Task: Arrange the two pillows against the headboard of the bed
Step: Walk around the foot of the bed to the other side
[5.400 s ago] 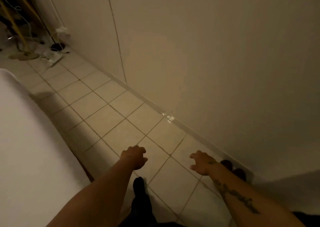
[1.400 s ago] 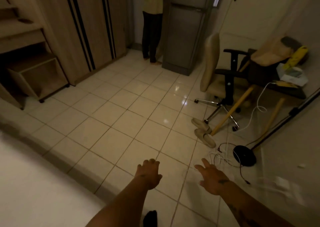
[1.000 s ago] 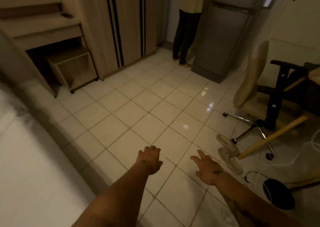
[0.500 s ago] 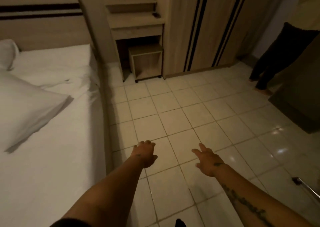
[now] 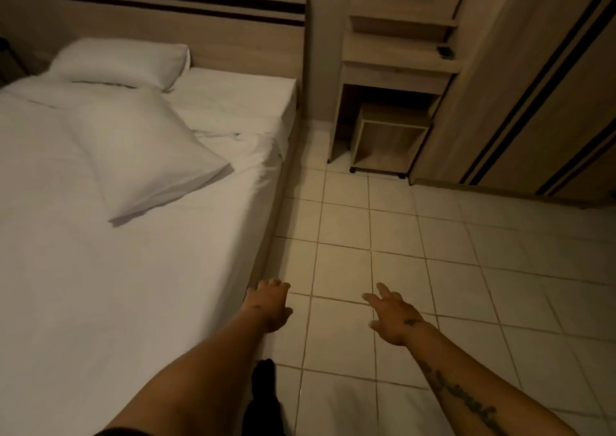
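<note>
Pillows: 2 on the white-sheeted bed (image 5: 110, 302), neither being handled right now. Plump white pillow no. 1 (image 5: 121, 62) lies flat at the far left, its back edge touching or just beside the light wood headboard w/ dark stripes (image 5: 186, 19); looks roughly placed already. Flatter white pillow no. 2 (image 5: 146, 162) sits skewed mid-bed, 1 corner pointing toward the right edge, well apart from the headboard. The bare sheet spot to the right of no. 1 is open for it.

Left hand (image 5: 268, 305) hangs over the bed's edge near the foot, fingers loosely curled, grip holding nothing. Right hand (image 5: 393, 319) is out over the pale tiled floor (image 5: 466, 269), fingers spread, also holding nothing.

Judgement: approx. half done at best. Left to do: reach no. 2, lift, square it beside no. 1 against the headboard; maybe straighten no. 1.
</note>
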